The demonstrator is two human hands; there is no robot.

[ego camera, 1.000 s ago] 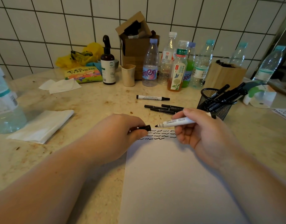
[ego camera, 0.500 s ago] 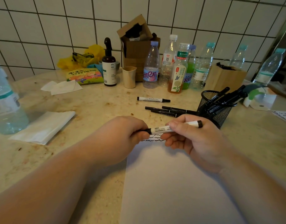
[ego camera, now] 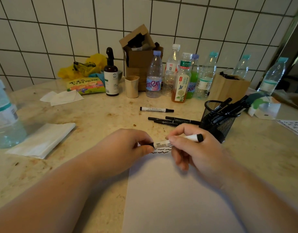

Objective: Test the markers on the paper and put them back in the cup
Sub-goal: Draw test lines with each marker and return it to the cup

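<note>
White marker (ego camera: 163, 143) held level over the far edge of the paper (ego camera: 170, 190), just above the black squiggles (ego camera: 161, 150) — left hand (ego camera: 128, 147) pinched shut on the cap end, right hand (ego camera: 192, 148) curled closed around the barrel. Mesh cup (ego camera: 217, 121) stands close by toward the right edge of the tabletop (ego camera: 94, 118), already bristling with pens; four more markers (ego camera: 168, 117) lie beyond the paper. The risk — a half-seated cap drying the tip, or a hasty drop nudging that crowded cup over.
</note>
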